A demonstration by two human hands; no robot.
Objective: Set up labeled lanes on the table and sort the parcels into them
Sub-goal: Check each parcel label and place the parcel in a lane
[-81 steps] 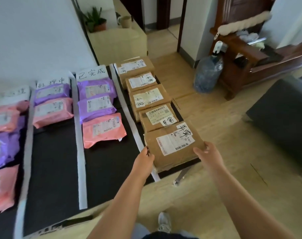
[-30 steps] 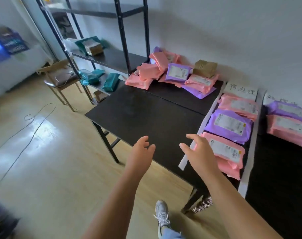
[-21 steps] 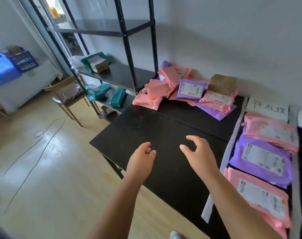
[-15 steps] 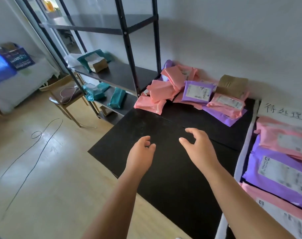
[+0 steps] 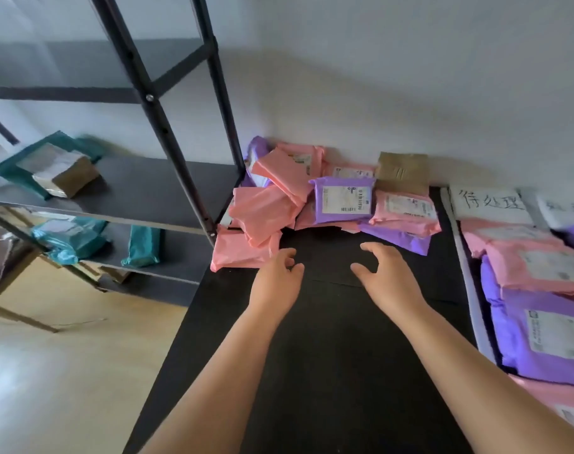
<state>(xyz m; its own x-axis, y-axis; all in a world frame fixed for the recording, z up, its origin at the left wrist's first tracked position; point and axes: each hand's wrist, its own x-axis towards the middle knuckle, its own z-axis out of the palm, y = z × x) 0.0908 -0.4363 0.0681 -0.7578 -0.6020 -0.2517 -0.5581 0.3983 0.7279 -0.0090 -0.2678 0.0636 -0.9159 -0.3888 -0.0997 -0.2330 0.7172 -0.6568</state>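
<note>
I see a heap of pink and purple parcels against the wall on the black table. To its right, a handwritten label heads a lane of flat-lying mailers.

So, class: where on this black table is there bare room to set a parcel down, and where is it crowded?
Bare: the near table, between the parcel heap, the left edge and the white strip; the left hand and right hand reach over its far part. Crowded: the heap, and the labelled lane right of the strip.
</note>
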